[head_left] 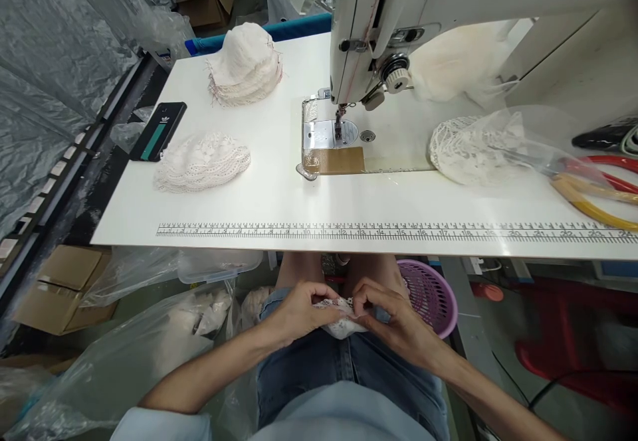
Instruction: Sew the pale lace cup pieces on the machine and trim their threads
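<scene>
Over my lap, a small white lace piece [339, 327] is held between both hands, below the table's front edge. My left hand [304, 311] pinches its left side between thumb and fingers. On the right side, the fingertips of my right hand [381, 308] are closed on the lace too. Part of the piece is hidden behind the fingers. Ahead stands a sewing machine [359, 36], its presser foot [339, 125] over the metal needle plate [323, 134]. A stack of white lace pieces [202, 162] lies on the table's left, with a taller pile of white cups [246, 66] behind it.
A dark phone [158, 131] lies at the table's left edge. Lace in clear plastic [473, 149] and scissors with red and yellow handles [588, 195] are at right. A printed ruler [399, 231] runs along the front. A purple basket [433, 295] and plastic bags [144, 341] stand below.
</scene>
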`<state>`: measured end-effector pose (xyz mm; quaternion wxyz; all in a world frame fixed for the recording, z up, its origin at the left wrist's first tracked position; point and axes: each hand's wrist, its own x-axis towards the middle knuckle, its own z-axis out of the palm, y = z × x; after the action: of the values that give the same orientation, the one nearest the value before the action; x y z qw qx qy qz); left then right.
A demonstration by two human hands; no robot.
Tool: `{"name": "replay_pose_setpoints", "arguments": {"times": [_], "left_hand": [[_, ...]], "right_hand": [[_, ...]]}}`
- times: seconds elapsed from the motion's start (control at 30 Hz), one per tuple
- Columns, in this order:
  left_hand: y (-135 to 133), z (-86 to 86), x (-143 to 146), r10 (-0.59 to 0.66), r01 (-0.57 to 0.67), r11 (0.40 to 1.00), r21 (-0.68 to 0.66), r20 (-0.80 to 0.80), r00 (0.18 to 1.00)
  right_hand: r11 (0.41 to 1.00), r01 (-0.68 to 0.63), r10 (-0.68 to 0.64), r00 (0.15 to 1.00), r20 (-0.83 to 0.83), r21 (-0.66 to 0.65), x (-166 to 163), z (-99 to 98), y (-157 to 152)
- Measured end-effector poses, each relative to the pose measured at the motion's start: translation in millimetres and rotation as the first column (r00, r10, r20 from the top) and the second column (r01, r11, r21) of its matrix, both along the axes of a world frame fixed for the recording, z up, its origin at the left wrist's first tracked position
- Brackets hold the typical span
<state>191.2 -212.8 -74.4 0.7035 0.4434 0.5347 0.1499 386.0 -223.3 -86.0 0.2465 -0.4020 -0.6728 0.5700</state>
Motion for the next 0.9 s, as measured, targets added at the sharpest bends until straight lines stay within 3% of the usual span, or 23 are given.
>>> {"name": "replay_pose_setpoints", "arguments": {"times": [0.43, 0.6, 0.77, 0.9], "left_hand": [[1.8, 0.2, -0.8, -0.011, 0.011, 1.000, -0.011, 0.030, 0.999], [3.7, 0.5, -2.6, -0.025, 0.027, 0.999, -0.035, 0.048, 0.999], [9.0, 10.5, -1.3, -0.037, 0.036, 0.999, 0.025, 0.007, 0.999], [11.0, 13.3, -6.2, -0.029, 0.027, 0.999, 0.023, 0.070, 0.997]], "right_hand": [[0.948, 0.057, -0.088, 0.992, -0.086, -0.312, 0.4, -3.8, 4.6], [0.944, 0.071, -0.106, 0.990, -0.092, -0.323, -2.7, 1.7, 5.6], [0.950, 0.076, -0.112, 0.988, -0.104, -0.302, -0.9, 6.2, 5.6], [0.932, -0.006, -0.046, 0.990, -0.135, -0.363, 3.3, 6.6, 8.8]]}}
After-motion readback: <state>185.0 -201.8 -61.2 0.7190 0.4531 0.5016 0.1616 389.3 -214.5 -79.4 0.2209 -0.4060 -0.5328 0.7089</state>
